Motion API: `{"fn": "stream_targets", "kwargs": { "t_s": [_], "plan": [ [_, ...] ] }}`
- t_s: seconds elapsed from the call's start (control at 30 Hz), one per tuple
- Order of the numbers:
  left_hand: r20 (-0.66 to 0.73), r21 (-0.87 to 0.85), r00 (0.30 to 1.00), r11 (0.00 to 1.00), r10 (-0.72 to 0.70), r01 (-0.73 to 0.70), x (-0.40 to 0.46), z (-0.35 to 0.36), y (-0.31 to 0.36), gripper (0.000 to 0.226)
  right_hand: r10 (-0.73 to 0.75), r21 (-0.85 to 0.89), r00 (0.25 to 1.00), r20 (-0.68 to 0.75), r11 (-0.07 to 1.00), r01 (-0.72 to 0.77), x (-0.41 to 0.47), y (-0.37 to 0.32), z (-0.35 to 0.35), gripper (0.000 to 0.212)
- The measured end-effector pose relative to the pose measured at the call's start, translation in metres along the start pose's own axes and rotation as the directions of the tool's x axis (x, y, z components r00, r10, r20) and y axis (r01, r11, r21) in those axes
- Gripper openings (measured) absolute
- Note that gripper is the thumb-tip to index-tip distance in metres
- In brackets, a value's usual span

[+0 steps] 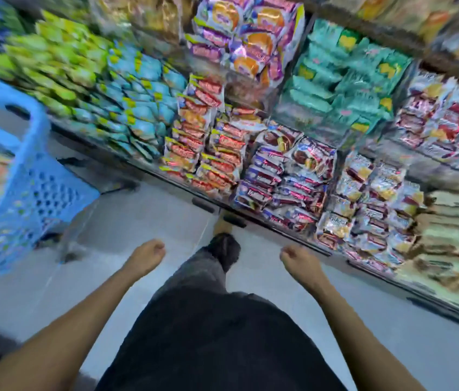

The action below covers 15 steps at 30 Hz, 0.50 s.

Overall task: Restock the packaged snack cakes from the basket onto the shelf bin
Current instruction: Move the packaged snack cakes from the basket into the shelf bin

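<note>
A blue perforated plastic basket (33, 193) stands on the floor at the left, with blurred yellow and orange packets inside. The shelf bins ahead hold packaged snack cakes: red and yellow packs (208, 148), purple and brown packs (284, 176), and silver and red packs (369, 207). My left hand (148, 256) hangs low over the floor with fingers curled and nothing in it. My right hand (297, 259) is likewise curled and empty, just short of the lowest shelf edge. The whole view is motion-blurred.
Green packets (53, 63) and light blue packets (141, 97) fill the shelves at the left. Teal packs (344, 80) and purple and orange packs (245, 38) sit higher up. My dark trouser leg and shoe (222, 249) reach toward the shelf base on the pale floor.
</note>
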<state>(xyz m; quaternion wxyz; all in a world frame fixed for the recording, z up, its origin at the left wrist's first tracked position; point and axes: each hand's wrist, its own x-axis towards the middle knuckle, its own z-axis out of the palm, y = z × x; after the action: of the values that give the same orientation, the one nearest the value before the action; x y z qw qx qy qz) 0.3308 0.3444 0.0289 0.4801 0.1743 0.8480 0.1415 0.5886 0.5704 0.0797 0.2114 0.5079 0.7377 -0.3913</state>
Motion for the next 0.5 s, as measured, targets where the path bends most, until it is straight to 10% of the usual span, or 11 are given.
{"fn": "stream_targets", "kwargs": {
  "t_s": [0.5],
  "plan": [
    [0.050,-0.490,0.877,0.753,-0.478,0.439,-0.178,0.005,-0.286,0.017,0.024,-0.066,0.942,0.335,0.998,-0.002,-0.062,-0.077,0.186,0.022]
  ]
}}
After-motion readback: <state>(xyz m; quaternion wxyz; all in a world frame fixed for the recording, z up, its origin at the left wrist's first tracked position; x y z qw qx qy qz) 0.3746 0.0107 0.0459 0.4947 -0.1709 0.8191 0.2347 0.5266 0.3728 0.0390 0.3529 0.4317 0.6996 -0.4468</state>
